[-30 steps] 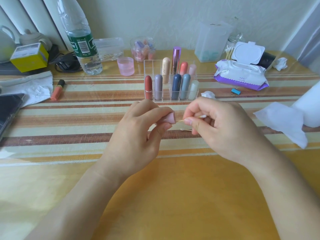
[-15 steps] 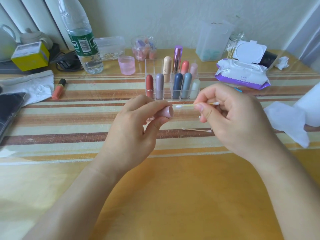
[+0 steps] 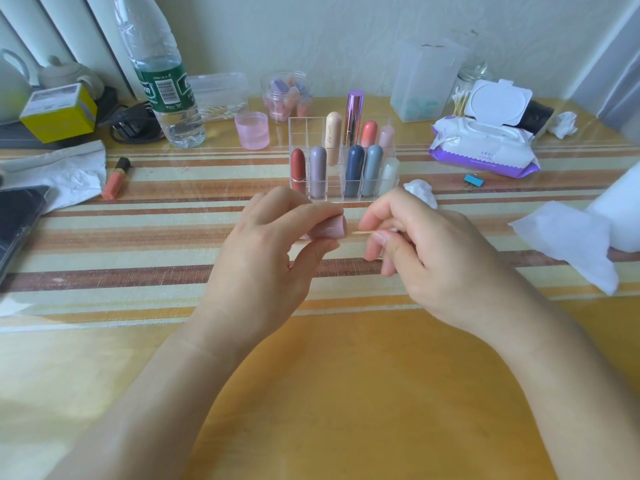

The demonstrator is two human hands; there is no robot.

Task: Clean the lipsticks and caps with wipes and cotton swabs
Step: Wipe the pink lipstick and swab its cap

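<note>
Closer again than before, our right hand (image 3: 433, 258) pinches the thin wooden cotton swab (image 3: 365, 232) at the mouth of the dusty-pink plastic lipstick cap (image 3: 330, 229) gripped in our left hand (image 3: 263, 261) above the striped table (image 3: 311, 393). We should twirl gently, cap held steady.

Hardly any words are showing clearly enough to read. The water bottle (image 3: 162, 81), back and left of the clear lipstick rack (image 3: 304, 133), is wearing a green label with a barcode and white letters looking like "on". The cream lipstick (image 3: 333, 136) in the rack is carrying curly writing, too small to read. Tiny print is blurring on the wipes pack (image 3: 481, 147) to the right and the yellow box (image 3: 59, 112) far left.
</note>
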